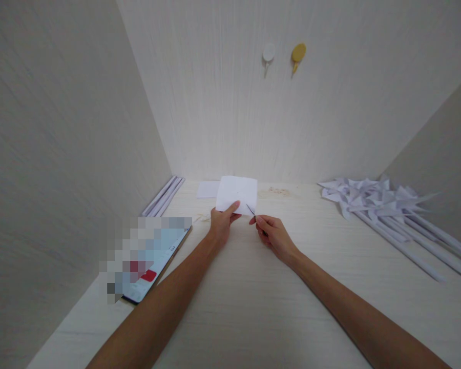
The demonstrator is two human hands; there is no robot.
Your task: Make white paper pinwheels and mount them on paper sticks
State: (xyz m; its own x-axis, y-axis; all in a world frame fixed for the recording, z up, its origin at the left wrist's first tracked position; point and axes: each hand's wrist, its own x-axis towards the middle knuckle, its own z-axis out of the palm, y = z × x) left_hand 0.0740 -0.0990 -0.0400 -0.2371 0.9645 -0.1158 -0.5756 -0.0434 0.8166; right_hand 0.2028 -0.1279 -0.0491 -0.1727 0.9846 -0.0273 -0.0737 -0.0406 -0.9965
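Forearms (165, 307) across desk (253, 307), left hand (221, 224) pinching paper square (238, 192), right hand (274, 236) pinching thin tool (250, 209), tablet (157, 253) left, pinwheels (369, 195) right

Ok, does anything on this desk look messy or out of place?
Only small things: a brownish smear marks the desk just right of the paper held by the left hand, and faint scraps lie beside that hand.

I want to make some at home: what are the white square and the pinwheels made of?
White square: looks like thin matte paper, its edges slightly curved. Pinwheels: probably the same white paper, with sharp folded points and rolled sticks.
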